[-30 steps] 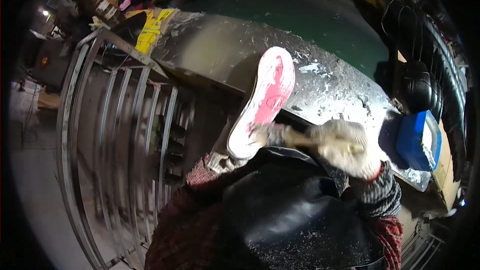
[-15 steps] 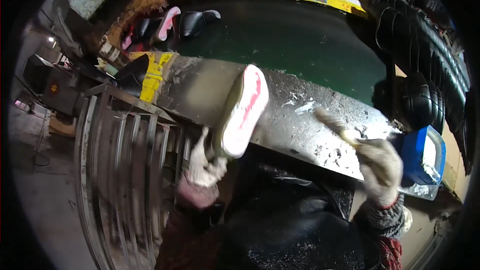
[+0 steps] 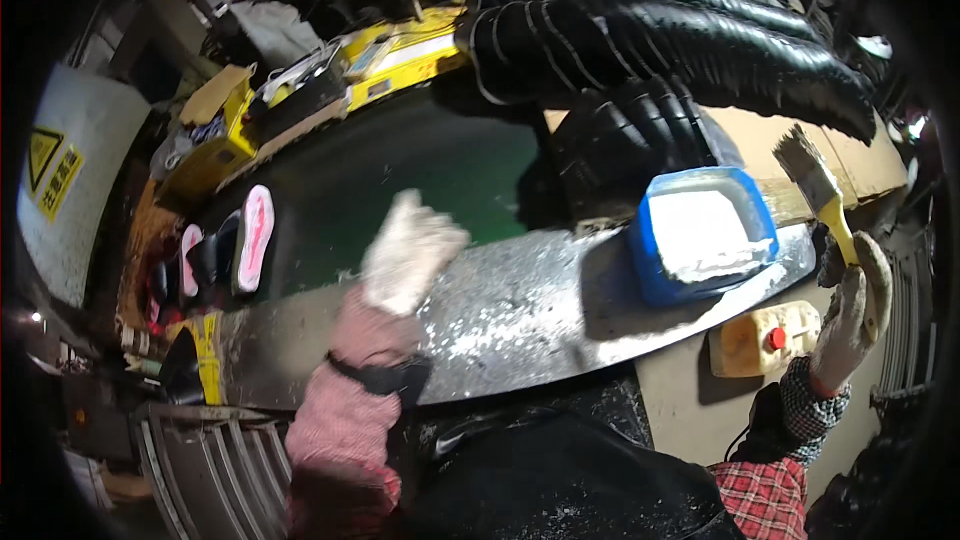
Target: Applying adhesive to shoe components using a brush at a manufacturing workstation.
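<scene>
My gloved right hand (image 3: 850,305) grips the yellow handle of a paintbrush (image 3: 828,195), its bristles pointing up. A blue cut-open plastic container (image 3: 655,275) stands left of the brush, at the metal ledge, with white liquid (image 3: 700,230) inside. Over the ledge and the edge of the dark green surface, my gloved left hand (image 3: 408,255) is slightly blurred. Its fingers look extended, and no object shows in it. Farther left, a dark boot with a pink-and-white sole (image 3: 254,240) rests on the green surface beside another pink-soled boot (image 3: 190,260) and dark boot parts.
Long black ribbed rolls (image 3: 640,25) lie at the back right. A yellowish jug with a red cap (image 3: 768,338) sits below the blue container. Yellow boxes (image 3: 400,55) line the far edge. The metal ledge (image 3: 500,310) crosses in front, and a metal rack (image 3: 215,465) stands lower left.
The pink-soled boot has left my left hand and stands with the others at the left. That hand has moved over the ledge. My right hand has raised the brush; the view has turned right.
</scene>
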Tool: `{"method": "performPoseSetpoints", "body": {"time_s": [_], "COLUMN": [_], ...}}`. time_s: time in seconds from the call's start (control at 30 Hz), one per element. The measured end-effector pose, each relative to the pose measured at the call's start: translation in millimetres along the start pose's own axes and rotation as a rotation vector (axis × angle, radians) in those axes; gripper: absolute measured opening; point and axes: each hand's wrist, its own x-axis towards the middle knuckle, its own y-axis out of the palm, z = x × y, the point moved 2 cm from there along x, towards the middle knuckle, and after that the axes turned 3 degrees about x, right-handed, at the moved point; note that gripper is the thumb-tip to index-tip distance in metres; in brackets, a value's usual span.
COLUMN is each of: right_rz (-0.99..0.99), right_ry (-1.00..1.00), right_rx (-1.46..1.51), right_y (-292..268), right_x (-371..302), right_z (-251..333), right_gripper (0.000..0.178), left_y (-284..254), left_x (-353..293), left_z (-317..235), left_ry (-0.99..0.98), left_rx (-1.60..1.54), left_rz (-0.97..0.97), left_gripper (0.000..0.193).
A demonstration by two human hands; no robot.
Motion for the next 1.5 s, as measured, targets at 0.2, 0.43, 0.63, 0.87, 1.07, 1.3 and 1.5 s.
{"method": "performPoseSetpoints", "body": {"time_s": [0.2,0.43,0.63,0.87,1.07,1.3,1.5], "right_rz": [0.473,1.049,1.252,0.917,0.541,0.202,0.351], "right_ry": [0.089,-0.038,-0.148,-0.337,-0.556,0.027,0.162], "right_rx": [0.171,-0.413,-0.145,-0.185,-0.175,-0.077,-0.145], "right_y": [87,216,289,234,151,31,77], "right_x": [98,150,112,110,63,16,15], "right_z": [1,-93,-37,39,110,36,22], "right_gripper": [0.024,0.05,0.102,0.063,0.029,0.028,0.024], "left_y": [98,106,62,31,-22,-48,-52], "left_x": [127,111,11,-221,-293,-272,-281], "left_z": [85,105,18,-97,-111,-135,-102], "left_ry": [-0.203,0.006,0.422,1.054,0.048,0.373,0.355], "left_rx": [-0.203,0.424,0.322,2.232,2.234,2.315,0.238], "left_rz": [0.231,-0.11,-0.344,-0.404,-0.418,-0.558,-0.651], "left_gripper": [0.043,0.02,0.016,0.029,0.036,0.038,0.034]}}
